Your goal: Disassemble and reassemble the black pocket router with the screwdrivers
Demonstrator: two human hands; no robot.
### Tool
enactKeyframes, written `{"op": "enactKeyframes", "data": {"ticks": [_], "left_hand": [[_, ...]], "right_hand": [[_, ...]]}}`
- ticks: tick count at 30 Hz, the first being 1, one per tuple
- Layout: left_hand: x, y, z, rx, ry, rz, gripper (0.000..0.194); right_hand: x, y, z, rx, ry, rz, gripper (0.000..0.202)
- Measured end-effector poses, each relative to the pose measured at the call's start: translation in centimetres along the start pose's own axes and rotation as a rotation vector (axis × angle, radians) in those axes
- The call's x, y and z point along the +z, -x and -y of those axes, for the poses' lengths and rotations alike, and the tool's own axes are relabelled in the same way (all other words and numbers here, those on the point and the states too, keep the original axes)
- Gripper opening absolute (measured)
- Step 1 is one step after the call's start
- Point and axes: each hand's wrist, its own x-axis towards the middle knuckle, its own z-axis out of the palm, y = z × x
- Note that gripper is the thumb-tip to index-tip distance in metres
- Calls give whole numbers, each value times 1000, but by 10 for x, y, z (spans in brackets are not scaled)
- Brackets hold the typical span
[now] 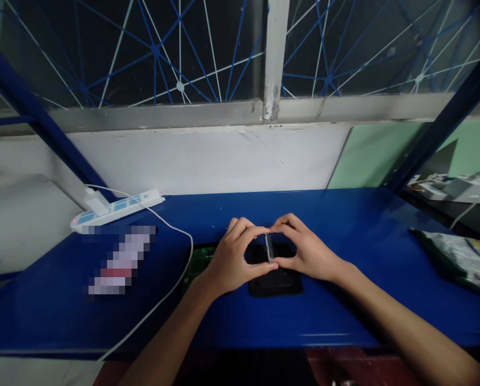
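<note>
Between both hands a small thin clear piece (269, 247) is held upright, its edge toward the camera. My left hand (235, 254) pinches it from the left with thumb and fingertips. From the right, my right hand (302, 249) grips its top and bottom with finger and thumb. Below the hands a black tray-like object (275, 284) lies on the blue desk. A green item in a dark case (200, 260) is partly hidden behind my left hand and forearm.
On the blue desk (328, 316), a white power strip (119, 210) lies at the back left, its white cable (159, 301) running to the front edge. A blurred packet (123, 262) lies left; a shiny green bag (465, 262) sits right. Blue posts flank the desk.
</note>
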Motion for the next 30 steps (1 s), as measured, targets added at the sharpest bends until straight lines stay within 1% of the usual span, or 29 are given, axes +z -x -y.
{"op": "enactKeyframes", "data": {"ticks": [5,10,18,23,30], "left_hand": [[-3,1,6,-11,-80,-17,53],[-2,1,9,-11,-125,-8,54],[-1,1,12,-42,-167,26,52],[0,3,15,-26,-184,37,50],[0,2,15,-21,-209,53,52]], "right_hand": [[-5,0,1,31,52,-5,49],[-10,0,0,20,100,-20,48],[-15,0,0,1,54,-28,44],[-16,1,-1,1,54,-44,42],[-16,1,-1,14,36,-30,43]]}}
